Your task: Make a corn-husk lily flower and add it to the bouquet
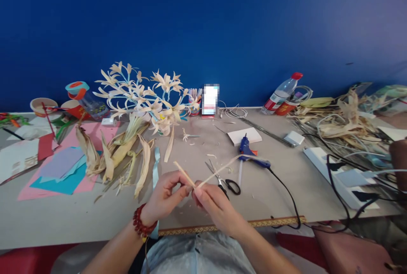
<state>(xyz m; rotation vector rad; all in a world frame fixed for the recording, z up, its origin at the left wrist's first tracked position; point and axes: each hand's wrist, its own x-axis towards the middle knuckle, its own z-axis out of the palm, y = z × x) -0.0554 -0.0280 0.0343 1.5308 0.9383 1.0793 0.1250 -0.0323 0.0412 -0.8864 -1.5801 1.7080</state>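
Observation:
Above the table's front edge, my left hand point(168, 193) and my right hand point(214, 204) meet, both closed on one corn husk strip point(219, 169). A short part of the strip points up to the left; a longer, thin part runs up to the right. Fingertips hide where the two parts join. Beyond my right hand lie black-handled scissors point(233, 186), partly covered by it. A blue glue gun point(251, 153) rests behind the strip's far end. A light blue ribbon point(155, 170) passes beside my left hand.
Husk flowers point(152, 100) stand at the back left. Dried corn husks point(116, 155) and coloured paper point(60, 164) lie to the left. At right are a power strip point(337, 181) with cables, a leaning bottle point(280, 96) and a husk pile point(343, 121). A phone point(210, 99) stands by the wall.

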